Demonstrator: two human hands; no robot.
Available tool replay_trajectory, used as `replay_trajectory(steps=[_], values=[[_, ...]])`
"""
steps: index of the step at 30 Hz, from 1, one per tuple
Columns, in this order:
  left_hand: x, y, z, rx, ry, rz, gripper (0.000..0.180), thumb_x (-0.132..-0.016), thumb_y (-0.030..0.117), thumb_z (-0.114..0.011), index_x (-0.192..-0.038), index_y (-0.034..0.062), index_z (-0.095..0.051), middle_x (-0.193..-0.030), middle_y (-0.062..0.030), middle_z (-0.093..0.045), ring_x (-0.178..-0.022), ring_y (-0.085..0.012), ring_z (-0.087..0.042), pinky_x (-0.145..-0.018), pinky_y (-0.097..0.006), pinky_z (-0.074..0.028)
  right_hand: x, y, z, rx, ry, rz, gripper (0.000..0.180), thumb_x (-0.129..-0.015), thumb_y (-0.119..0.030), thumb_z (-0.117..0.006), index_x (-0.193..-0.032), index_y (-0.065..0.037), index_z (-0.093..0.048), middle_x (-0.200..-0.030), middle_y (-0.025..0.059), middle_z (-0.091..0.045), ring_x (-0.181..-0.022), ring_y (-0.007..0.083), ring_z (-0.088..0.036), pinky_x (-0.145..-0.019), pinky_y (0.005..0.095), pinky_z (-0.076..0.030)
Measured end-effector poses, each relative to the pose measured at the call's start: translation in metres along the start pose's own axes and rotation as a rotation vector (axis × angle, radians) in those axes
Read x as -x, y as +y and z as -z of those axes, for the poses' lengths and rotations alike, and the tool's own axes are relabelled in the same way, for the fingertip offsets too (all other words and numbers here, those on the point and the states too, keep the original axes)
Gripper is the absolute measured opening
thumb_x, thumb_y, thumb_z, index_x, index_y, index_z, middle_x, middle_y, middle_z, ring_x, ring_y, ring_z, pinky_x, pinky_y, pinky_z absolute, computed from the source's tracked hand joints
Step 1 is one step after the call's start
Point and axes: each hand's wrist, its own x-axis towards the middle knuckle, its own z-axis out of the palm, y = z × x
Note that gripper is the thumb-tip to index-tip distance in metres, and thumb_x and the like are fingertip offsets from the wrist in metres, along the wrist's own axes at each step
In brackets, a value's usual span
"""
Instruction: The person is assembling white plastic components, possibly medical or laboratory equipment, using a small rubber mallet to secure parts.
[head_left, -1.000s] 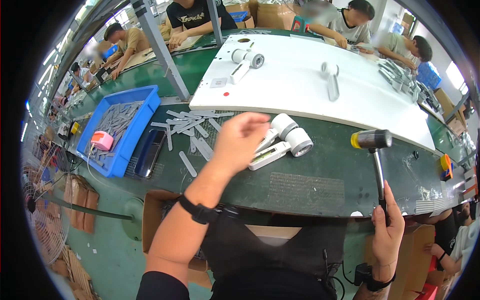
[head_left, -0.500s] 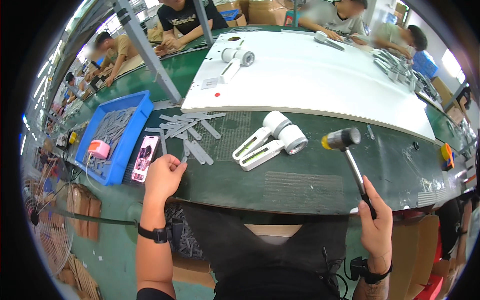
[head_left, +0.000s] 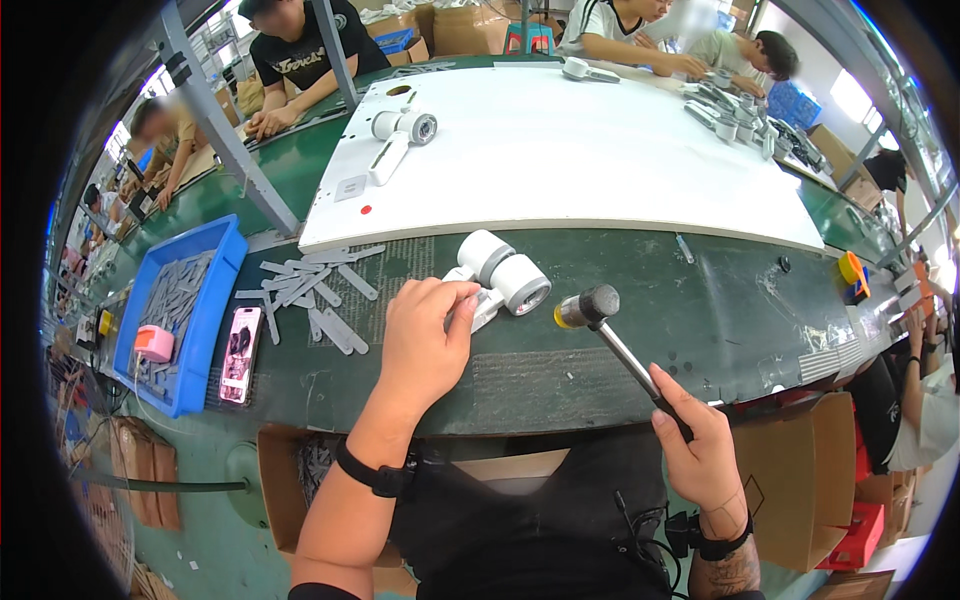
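Two white-and-grey handheld devices lie side by side on the dark green bench, the far device [head_left: 482, 252] partly behind the near device [head_left: 522, 284]. My left hand [head_left: 428, 335] is over their long handles, fingers closed and thumb against the near handle. What it pinches, if anything, is hidden under the fingers. In my right hand [head_left: 695, 435] is a small mallet [head_left: 590, 308] with a black face, a yellow face and a metal shaft. Its head hangs to the right of the near device, apart from it. Loose grey strips [head_left: 310, 285] lie in a pile left of my left hand.
A blue bin [head_left: 232, 262] of grey strips holds a pink object [head_left: 154, 343]. Beside it lies a phone [head_left: 239, 355]. Beyond is a raised white board [head_left: 560, 150] bearing another device [head_left: 400, 135]. Several people sit across the bench. A tape roll [head_left: 850, 268] is at far right.
My left hand has moved right, from the edge of the strip pile onto the device handles. The mallet has come left, closer to the devices. My view has shifted to the right.
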Motion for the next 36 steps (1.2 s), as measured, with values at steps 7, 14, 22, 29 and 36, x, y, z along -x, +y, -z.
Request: replay_trajectory(steps=[7, 14, 22, 29, 36], values=[[0.001, 0.009, -0.007, -0.054, 0.008, -0.009, 0.013, -0.101, 0.012, -0.079, -0.112, 0.0071, -0.083, -0.099, -0.0064, -0.073, -0.099, -0.0296, -0.067, -0.092, -0.043, -0.049, -0.010, 0.015, -0.010, -0.032, -0.006, -0.035, 0.052, -0.107, -0.003, -0.069, -0.158, -0.006, -0.067, -0.109, 0.0242, -0.081, -0.097, 0.0361, -0.079, -0.094, 0.0371, -0.059], [0.003, 0.002, -0.011, -0.052, 0.027, -0.005, 0.016, -0.095, 0.020, -0.088, -0.110, 0.0130, -0.088, -0.100, -0.0019, -0.076, -0.102, -0.0262, -0.068, -0.095, -0.042, -0.047, -0.046, -0.010, -0.026, -0.050, 0.006, 0.112, 0.054, -0.108, -0.004, -0.068, -0.160, -0.012, -0.066, -0.107, 0.0249, -0.079, -0.093, 0.0381, -0.078, -0.090, 0.0388, -0.059], [-0.003, 0.010, -0.003, -0.067, -0.046, 0.155, 0.016, -0.091, 0.026, -0.093, -0.097, 0.0132, -0.085, -0.095, -0.0015, -0.074, -0.100, -0.0227, -0.067, -0.100, -0.043, -0.042, -0.073, -0.021, -0.030, 0.056, -0.110, 0.120, 0.055, -0.108, -0.007, -0.067, -0.163, -0.017, -0.064, -0.098, 0.0223, -0.077, -0.083, 0.0400, -0.074, -0.081, 0.0440, -0.060], [-0.003, 0.010, 0.004, -0.062, -0.072, 0.156, 0.019, -0.090, 0.029, -0.094, -0.092, 0.0139, -0.083, -0.093, -0.0004, -0.071, -0.103, -0.0230, -0.063, -0.100, -0.043, -0.038, -0.081, -0.038, -0.017, 0.097, -0.073, 0.171, 0.059, -0.109, -0.009, -0.067, -0.166, -0.020, -0.061, -0.095, 0.0220, -0.075, -0.083, 0.0416, -0.071, -0.079, 0.0461, -0.059], [0.000, 0.006, 0.004, -0.079, -0.083, 0.113, 0.023, -0.086, 0.032, -0.095, -0.094, 0.0146, -0.083, -0.120, -0.0031, -0.077, -0.124, -0.0262, -0.062, -0.108, -0.049, -0.037, -0.080, -0.022, -0.030, 0.242, -0.240, 0.166, 0.058, -0.109, -0.011, -0.065, -0.165, -0.025, -0.061, -0.097, 0.0214, -0.076, -0.089, 0.0438, -0.074, -0.079, 0.0510, -0.059]])
